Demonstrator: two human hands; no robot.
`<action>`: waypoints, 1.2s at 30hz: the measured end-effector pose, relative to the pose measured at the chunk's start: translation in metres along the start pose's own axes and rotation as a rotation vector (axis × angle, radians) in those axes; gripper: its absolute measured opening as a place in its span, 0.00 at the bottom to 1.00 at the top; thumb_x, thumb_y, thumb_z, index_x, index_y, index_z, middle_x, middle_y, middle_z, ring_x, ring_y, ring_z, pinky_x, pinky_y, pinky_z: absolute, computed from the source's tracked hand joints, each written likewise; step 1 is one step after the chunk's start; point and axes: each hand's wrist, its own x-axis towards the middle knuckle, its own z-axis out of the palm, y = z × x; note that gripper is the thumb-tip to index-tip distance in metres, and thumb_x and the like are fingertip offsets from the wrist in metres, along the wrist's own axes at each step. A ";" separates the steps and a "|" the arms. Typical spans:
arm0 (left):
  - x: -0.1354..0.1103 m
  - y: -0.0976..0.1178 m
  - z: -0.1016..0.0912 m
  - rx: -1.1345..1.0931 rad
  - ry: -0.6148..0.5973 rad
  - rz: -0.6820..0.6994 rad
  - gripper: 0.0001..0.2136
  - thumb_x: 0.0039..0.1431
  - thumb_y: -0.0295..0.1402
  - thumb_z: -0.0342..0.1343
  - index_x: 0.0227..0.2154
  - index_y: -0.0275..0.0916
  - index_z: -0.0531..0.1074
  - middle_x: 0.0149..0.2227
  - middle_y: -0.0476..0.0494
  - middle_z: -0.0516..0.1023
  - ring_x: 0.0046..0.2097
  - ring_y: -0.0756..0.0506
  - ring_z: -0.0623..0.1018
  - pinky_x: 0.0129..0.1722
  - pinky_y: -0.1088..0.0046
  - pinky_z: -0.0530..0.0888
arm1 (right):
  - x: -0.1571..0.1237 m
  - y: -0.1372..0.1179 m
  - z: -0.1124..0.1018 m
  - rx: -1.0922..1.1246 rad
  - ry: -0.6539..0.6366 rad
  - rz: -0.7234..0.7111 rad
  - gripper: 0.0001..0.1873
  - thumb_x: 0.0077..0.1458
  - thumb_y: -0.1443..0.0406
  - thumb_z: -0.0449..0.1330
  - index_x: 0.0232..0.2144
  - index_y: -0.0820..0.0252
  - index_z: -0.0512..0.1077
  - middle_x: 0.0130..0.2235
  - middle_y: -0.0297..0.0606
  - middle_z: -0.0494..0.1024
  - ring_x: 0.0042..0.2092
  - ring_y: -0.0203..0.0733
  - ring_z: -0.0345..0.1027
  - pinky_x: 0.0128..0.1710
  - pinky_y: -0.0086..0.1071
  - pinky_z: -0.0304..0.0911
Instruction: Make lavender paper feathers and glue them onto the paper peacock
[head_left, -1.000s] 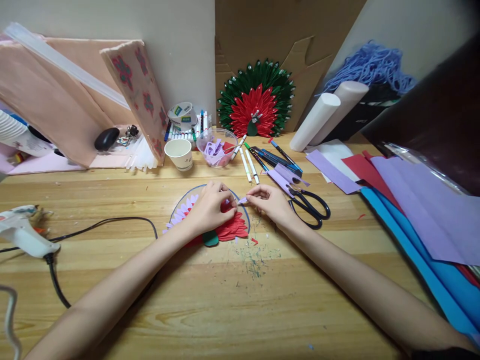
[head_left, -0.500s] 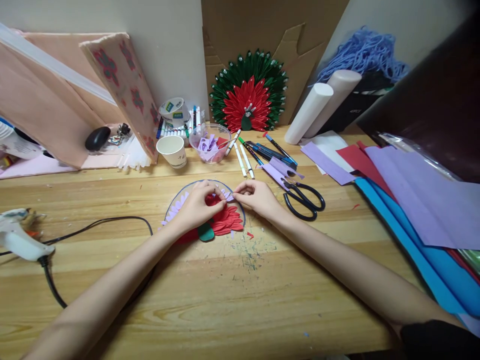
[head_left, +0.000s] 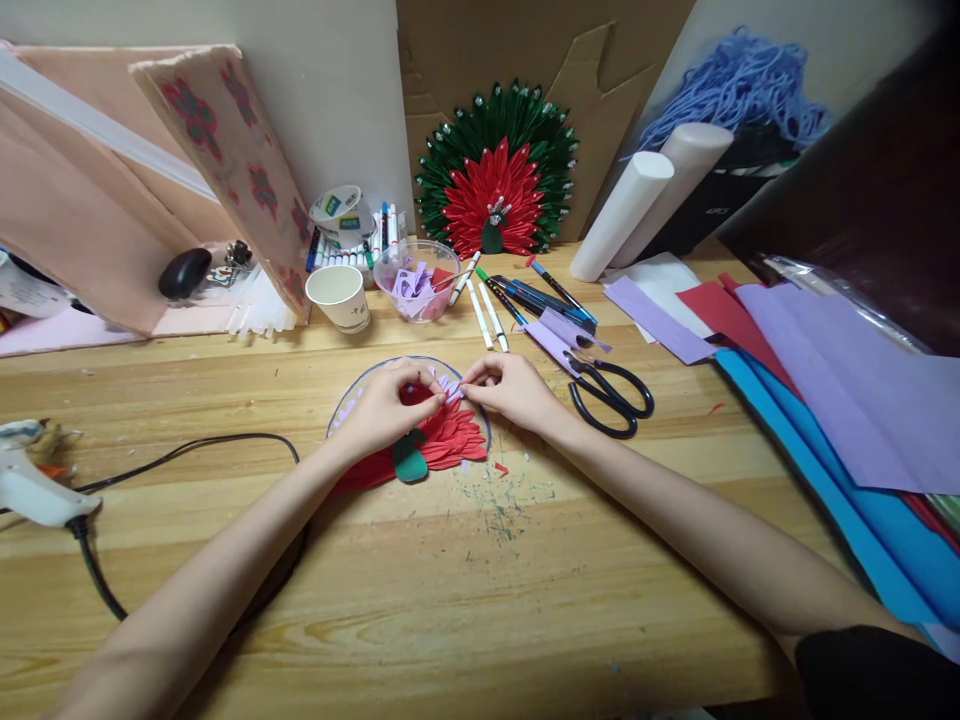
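Note:
A round paper craft (head_left: 442,442) of red petals, lilac petals and a green body lies on the wooden table (head_left: 465,590). My left hand (head_left: 386,405) rests on it, fingers curled and pinching at its upper edge. My right hand (head_left: 510,388) meets it from the right, thumb and fingers pinched on a small lilac paper petal (head_left: 452,387) held against the craft's rim. Both hands touch at that petal.
Black scissors (head_left: 611,395) and lilac strips lie right of my right hand. Markers (head_left: 487,312), a bowl of lilac pieces (head_left: 418,290) and a paper cup (head_left: 339,297) stand behind. A finished red-green craft (head_left: 495,190) leans on cardboard. A glue gun (head_left: 34,485) with cord lies left. Coloured sheets (head_left: 840,400) lie right.
Both hands shifted slightly left onto the craft's upper rim, bringing the lilac petal down against it. The view tilted a little; nothing else moved.

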 end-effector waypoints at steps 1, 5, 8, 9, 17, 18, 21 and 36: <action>0.000 0.000 0.000 -0.001 -0.001 0.000 0.04 0.51 0.32 0.55 0.26 0.37 0.71 0.32 0.45 0.74 0.37 0.47 0.72 0.41 0.69 0.68 | 0.001 0.001 -0.001 -0.003 -0.007 -0.001 0.04 0.40 0.69 0.60 0.24 0.64 0.72 0.21 0.33 0.71 0.25 0.33 0.63 0.24 0.27 0.57; 0.001 0.000 0.000 -0.003 0.003 -0.014 0.05 0.51 0.33 0.55 0.26 0.37 0.71 0.32 0.45 0.74 0.36 0.47 0.72 0.40 0.69 0.68 | 0.006 0.004 -0.003 -0.043 -0.051 -0.004 0.05 0.38 0.69 0.60 0.24 0.64 0.74 0.23 0.36 0.73 0.25 0.34 0.64 0.24 0.28 0.57; 0.001 0.001 0.000 -0.003 0.007 -0.018 0.06 0.50 0.34 0.55 0.26 0.37 0.71 0.32 0.45 0.74 0.36 0.47 0.72 0.40 0.69 0.68 | 0.008 0.003 -0.004 -0.085 -0.072 -0.002 0.04 0.38 0.69 0.61 0.23 0.64 0.74 0.22 0.37 0.74 0.25 0.35 0.64 0.24 0.29 0.57; 0.001 0.001 0.000 -0.004 0.008 -0.016 0.06 0.50 0.34 0.55 0.26 0.36 0.71 0.32 0.45 0.74 0.35 0.47 0.72 0.39 0.69 0.68 | 0.009 0.003 -0.004 -0.093 -0.073 -0.002 0.04 0.38 0.69 0.61 0.23 0.64 0.74 0.22 0.37 0.74 0.24 0.35 0.64 0.24 0.29 0.57; 0.001 0.000 0.000 -0.010 0.004 -0.008 0.05 0.51 0.33 0.55 0.26 0.37 0.71 0.31 0.45 0.74 0.36 0.47 0.72 0.39 0.69 0.67 | 0.011 0.000 -0.002 -0.152 -0.063 -0.033 0.04 0.37 0.71 0.60 0.22 0.64 0.73 0.22 0.35 0.73 0.24 0.34 0.65 0.24 0.28 0.59; 0.001 -0.001 0.000 -0.012 0.003 -0.010 0.05 0.51 0.33 0.55 0.26 0.36 0.71 0.31 0.45 0.74 0.36 0.47 0.72 0.39 0.69 0.67 | 0.011 0.001 -0.002 -0.154 -0.067 -0.036 0.04 0.37 0.71 0.60 0.23 0.64 0.73 0.22 0.35 0.74 0.25 0.35 0.66 0.25 0.28 0.59; 0.000 -0.001 0.000 -0.011 0.008 -0.010 0.05 0.50 0.32 0.55 0.26 0.36 0.71 0.32 0.44 0.74 0.35 0.47 0.72 0.38 0.69 0.67 | 0.011 0.001 -0.002 -0.166 -0.089 -0.042 0.04 0.38 0.70 0.60 0.23 0.64 0.72 0.23 0.35 0.74 0.25 0.35 0.67 0.25 0.28 0.60; 0.001 -0.002 0.001 0.007 0.022 0.007 0.03 0.50 0.30 0.55 0.26 0.36 0.71 0.31 0.45 0.74 0.35 0.47 0.72 0.38 0.69 0.67 | 0.015 -0.004 -0.011 -0.286 -0.165 -0.159 0.04 0.45 0.68 0.60 0.26 0.64 0.72 0.25 0.36 0.73 0.27 0.35 0.64 0.28 0.29 0.59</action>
